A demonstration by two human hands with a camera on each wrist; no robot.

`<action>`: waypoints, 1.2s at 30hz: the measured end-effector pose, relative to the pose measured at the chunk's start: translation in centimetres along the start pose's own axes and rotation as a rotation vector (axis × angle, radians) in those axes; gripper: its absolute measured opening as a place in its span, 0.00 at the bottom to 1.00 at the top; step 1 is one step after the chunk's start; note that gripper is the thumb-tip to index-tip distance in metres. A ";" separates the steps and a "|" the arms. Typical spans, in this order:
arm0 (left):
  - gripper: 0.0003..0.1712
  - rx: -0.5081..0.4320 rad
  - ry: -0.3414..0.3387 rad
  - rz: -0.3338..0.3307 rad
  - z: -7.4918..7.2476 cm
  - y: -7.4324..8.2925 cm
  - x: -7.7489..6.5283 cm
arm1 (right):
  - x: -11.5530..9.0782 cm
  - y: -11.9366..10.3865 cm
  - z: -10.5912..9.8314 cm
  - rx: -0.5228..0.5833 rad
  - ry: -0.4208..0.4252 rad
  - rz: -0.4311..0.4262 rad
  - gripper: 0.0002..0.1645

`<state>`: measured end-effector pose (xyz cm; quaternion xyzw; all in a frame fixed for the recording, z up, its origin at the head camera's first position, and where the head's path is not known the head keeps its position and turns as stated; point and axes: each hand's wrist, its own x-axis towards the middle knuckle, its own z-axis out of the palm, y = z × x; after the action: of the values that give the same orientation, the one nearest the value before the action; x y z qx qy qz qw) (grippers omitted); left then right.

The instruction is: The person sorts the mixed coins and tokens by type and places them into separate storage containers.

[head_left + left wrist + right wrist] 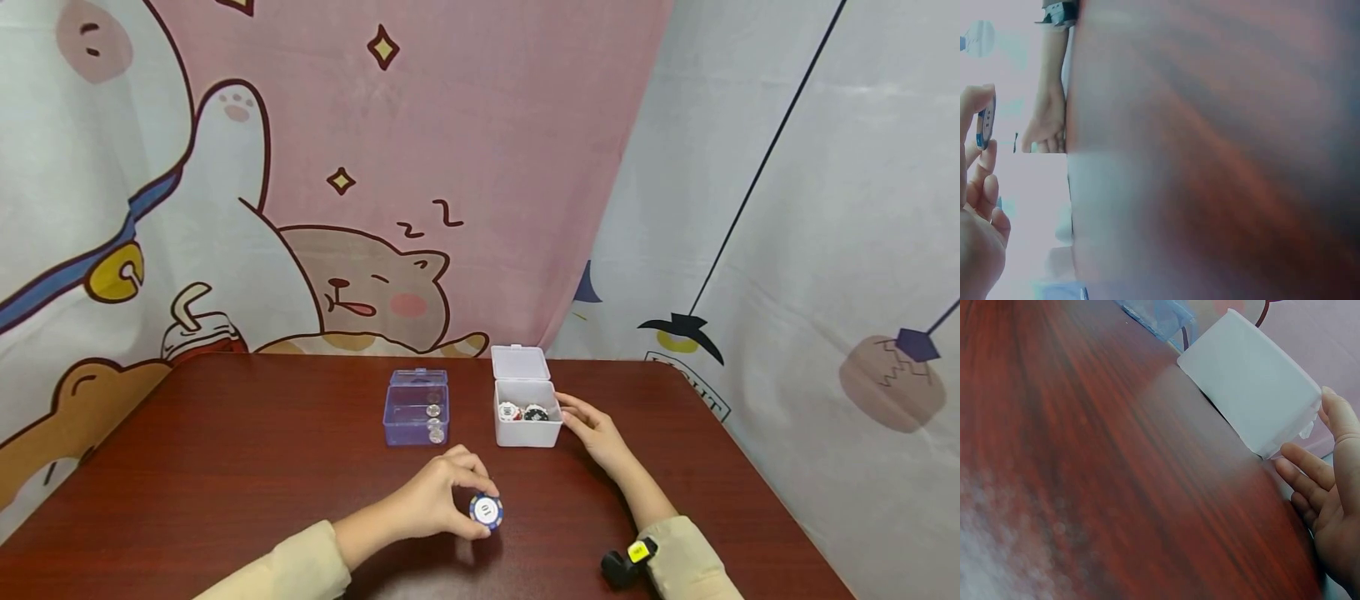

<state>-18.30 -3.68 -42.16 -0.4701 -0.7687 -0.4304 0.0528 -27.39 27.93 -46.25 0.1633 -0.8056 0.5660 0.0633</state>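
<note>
My left hand (442, 496) pinches a blue-edged poker chip (486, 511) between thumb and fingers, its white face marked 10 turned to the head camera. In the left wrist view the chip (985, 122) appears nearly edge-on between the fingertips. Beyond it stands a white plastic box (527, 433), lid tipped back, with several white, red and black chips (536, 413) inside. My right hand (597, 433) lies along the box's right side, fingertips right at its wall, fingers extended. The right wrist view shows the same box (1250, 381) with the thumb at its upper edge.
A translucent blue-purple box (401, 433) with its lid raised stands left of the white one, several silvery round pieces (435, 423) along its right side. Both boxes are on a dark red wooden table (247, 467). A printed curtain (525, 167) hangs behind the table.
</note>
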 end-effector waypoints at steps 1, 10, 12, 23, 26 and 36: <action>0.21 -0.002 0.010 -0.009 0.0 -0.1 0.2 | 0.0 0.0 0.0 0.000 0.000 -0.001 0.25; 0.21 0.018 0.110 -0.128 0.1 -0.8 1.8 | -0.1 0.1 -0.1 -0.001 0.006 0.011 0.25; 0.21 0.023 0.127 -0.153 0.2 -1.0 2.2 | -0.1 0.1 0.0 0.001 0.008 0.013 0.25; 0.21 0.049 0.256 -0.183 0.7 -2.4 4.7 | 0.0 0.1 0.0 0.003 0.002 0.002 0.25; 0.21 0.059 0.296 -0.185 0.8 -2.8 5.4 | 0.0 0.0 0.0 0.001 0.005 0.009 0.25; 0.20 0.059 0.407 -0.211 0.9 -4.0 7.6 | 0.0 0.0 0.1 0.007 0.003 0.003 0.25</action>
<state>-25.28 1.30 -41.48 -0.2891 -0.7993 -0.4969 0.1751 -27.41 27.88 -46.29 0.1613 -0.8039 0.5690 0.0632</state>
